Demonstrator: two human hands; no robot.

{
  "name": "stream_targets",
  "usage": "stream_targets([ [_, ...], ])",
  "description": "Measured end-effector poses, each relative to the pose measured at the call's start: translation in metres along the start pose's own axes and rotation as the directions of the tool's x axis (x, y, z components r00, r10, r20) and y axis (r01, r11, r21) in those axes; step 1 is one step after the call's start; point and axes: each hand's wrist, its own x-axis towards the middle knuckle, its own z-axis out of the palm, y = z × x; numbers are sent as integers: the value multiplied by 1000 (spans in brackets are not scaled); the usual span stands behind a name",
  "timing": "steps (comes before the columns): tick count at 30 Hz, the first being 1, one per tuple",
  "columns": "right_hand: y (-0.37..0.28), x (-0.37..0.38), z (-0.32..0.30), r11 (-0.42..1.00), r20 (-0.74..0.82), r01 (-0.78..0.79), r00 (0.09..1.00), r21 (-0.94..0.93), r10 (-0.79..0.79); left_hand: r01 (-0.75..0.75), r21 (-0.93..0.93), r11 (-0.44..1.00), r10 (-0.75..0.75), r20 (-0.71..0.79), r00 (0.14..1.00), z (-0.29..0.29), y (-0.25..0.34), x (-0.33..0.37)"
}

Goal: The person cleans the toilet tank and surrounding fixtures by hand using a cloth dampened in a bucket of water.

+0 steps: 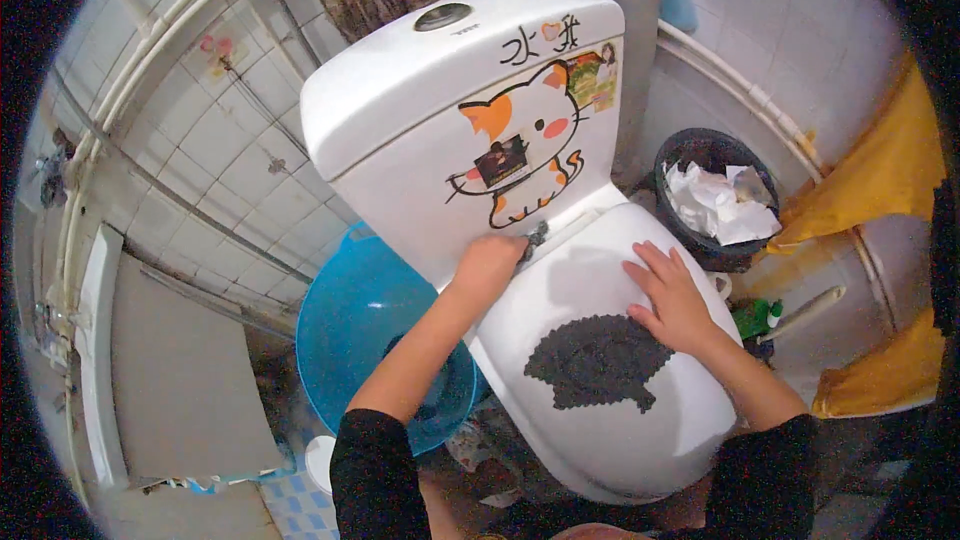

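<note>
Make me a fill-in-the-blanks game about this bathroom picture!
The animal on the white tank is a ____.
The big round tub is coloured ____.
On the toilet, the right hand rests on the closed ____.
The hand gripping dark material is the ____ one.

Missing words: cat; blue; lid; left.

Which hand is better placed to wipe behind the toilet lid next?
Probably the left hand: it grips a dark grey cloth at the base of the toilet tank. The right hand is spread over the toilet lid, gripping nothing.
</note>
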Motion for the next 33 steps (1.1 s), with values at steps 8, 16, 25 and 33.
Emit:
stream_targets([
  [8,-3,1,-2,1000,-12,11,1000,9,-11,-107,19,994,105,66,992,12,21,71],
  [16,7,-4,5,998,-107,56,993,-13,-57,-182,23,983,183,-13,983,27,39,126],
  [25,4,-5,3,999,-138,29,990,31,-24,-98,85,991,74,252,965,2,-1,63],
  [33,-1,-6,8,999,-148,23,989,44,-16,28,-164,986,10,229,973,-22,-32,-39],
])
